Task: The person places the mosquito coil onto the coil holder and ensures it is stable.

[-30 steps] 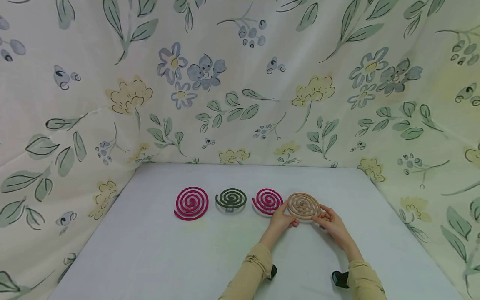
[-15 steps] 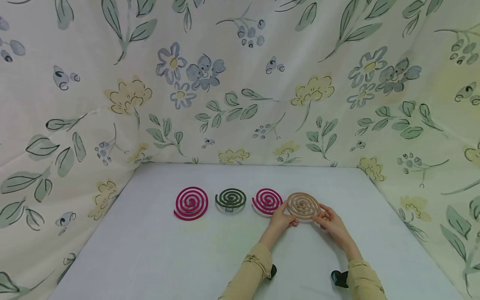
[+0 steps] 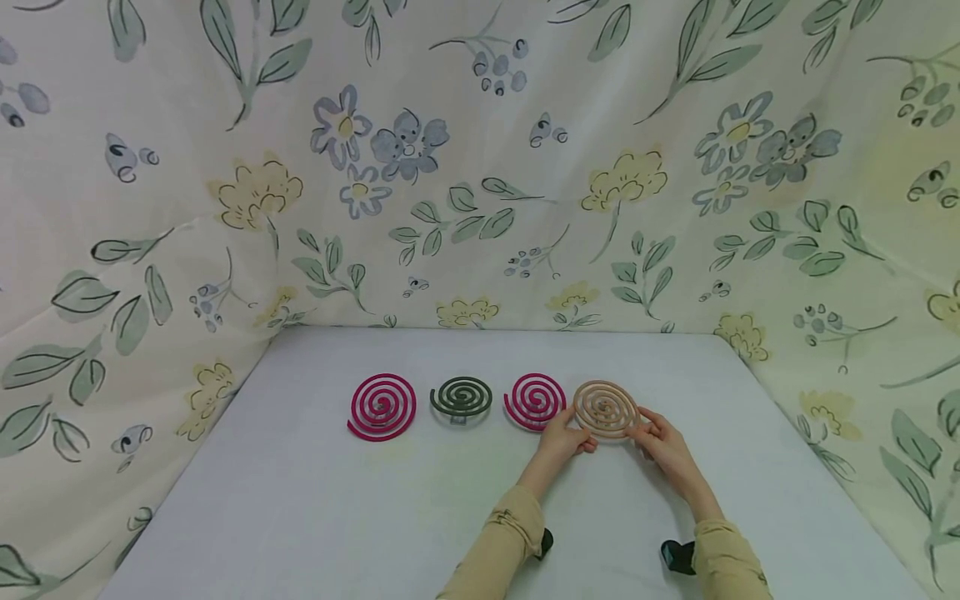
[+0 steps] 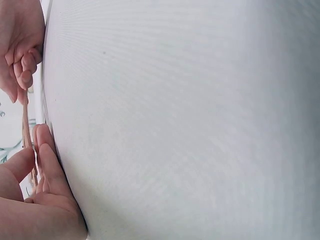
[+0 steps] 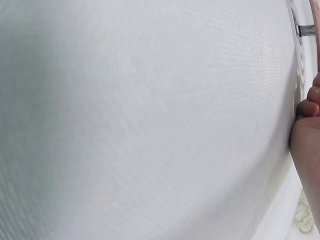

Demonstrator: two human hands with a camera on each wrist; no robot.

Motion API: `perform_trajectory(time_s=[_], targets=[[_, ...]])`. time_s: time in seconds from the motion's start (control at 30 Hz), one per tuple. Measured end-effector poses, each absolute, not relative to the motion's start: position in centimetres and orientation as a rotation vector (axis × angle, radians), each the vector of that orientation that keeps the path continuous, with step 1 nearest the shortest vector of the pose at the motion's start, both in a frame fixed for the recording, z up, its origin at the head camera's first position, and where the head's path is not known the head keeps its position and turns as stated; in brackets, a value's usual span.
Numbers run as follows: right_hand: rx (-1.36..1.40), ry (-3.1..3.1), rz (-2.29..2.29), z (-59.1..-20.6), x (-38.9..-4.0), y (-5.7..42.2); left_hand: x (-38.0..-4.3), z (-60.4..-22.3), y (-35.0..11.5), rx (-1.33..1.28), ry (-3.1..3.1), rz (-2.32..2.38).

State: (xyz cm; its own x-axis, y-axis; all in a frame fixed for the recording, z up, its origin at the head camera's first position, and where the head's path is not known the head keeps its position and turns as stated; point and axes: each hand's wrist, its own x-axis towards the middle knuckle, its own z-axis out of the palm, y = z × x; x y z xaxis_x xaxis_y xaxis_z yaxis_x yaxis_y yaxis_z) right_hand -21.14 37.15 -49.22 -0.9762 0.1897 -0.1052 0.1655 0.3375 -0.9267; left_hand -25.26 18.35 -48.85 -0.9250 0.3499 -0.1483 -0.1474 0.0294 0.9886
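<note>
A tan mosquito coil (image 3: 604, 409) is at the right end of a row, raised above the white table. My left hand (image 3: 559, 442) pinches its near left rim, the thumb above and the fingers below, as the left wrist view also shows. On the opposite side, my right hand (image 3: 666, 446) holds the rim between thumb and fingers. A small clear stand (image 5: 306, 30) shows under the tan coil in the right wrist view. Just left of my left hand is a pink mosquito coil (image 3: 534, 402), close to the tan one.
Further left stand a dark green mosquito coil (image 3: 461, 397) on a small clear base (image 3: 458, 421) and a larger pink mosquito coil (image 3: 382, 407). A floral cloth (image 3: 480, 250) hangs behind the white table (image 3: 315, 517) and along its sides.
The tan coil has tilted slightly, its far edge now a little higher. My right fingertips have shifted slightly on its rim. The pink coil beside it also looks slightly more tipped up.
</note>
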Motion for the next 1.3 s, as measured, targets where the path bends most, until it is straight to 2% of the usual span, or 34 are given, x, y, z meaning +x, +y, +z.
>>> perform_trajectory(time_s=[0.4,0.5,0.63,0.77,0.93,1.03,1.2,1.3], targets=[[-0.339,-2.578,1.739,-49.3,-21.9,36.4,-26.0,-49.6,17.9,0.202,2.017,1.946],[-0.343,-2.585,1.721,-49.4,-22.0,36.4,-27.9,-52.9,18.9,0.256,1.976,1.99],[-0.34,-2.572,1.714,-49.6,-22.0,36.8,-31.5,-59.7,21.3,0.362,1.887,2.098],[-0.342,-2.538,1.711,-49.7,-22.0,37.3,-33.0,-63.3,22.9,0.366,1.918,2.092],[-0.379,-2.512,1.706,-49.6,-21.9,38.0,-32.5,-62.9,22.7,0.351,1.882,1.989],[-0.384,-2.491,1.721,-49.6,-21.9,38.3,-31.2,-60.5,21.1,0.326,1.774,1.93],[-0.404,-2.491,1.729,-49.6,-21.8,38.6,-25.6,-51.4,16.0,0.217,1.755,1.752],[-0.419,-2.521,1.702,-49.6,-21.9,38.8,-23.4,-48.2,13.5,0.179,1.758,1.652]])
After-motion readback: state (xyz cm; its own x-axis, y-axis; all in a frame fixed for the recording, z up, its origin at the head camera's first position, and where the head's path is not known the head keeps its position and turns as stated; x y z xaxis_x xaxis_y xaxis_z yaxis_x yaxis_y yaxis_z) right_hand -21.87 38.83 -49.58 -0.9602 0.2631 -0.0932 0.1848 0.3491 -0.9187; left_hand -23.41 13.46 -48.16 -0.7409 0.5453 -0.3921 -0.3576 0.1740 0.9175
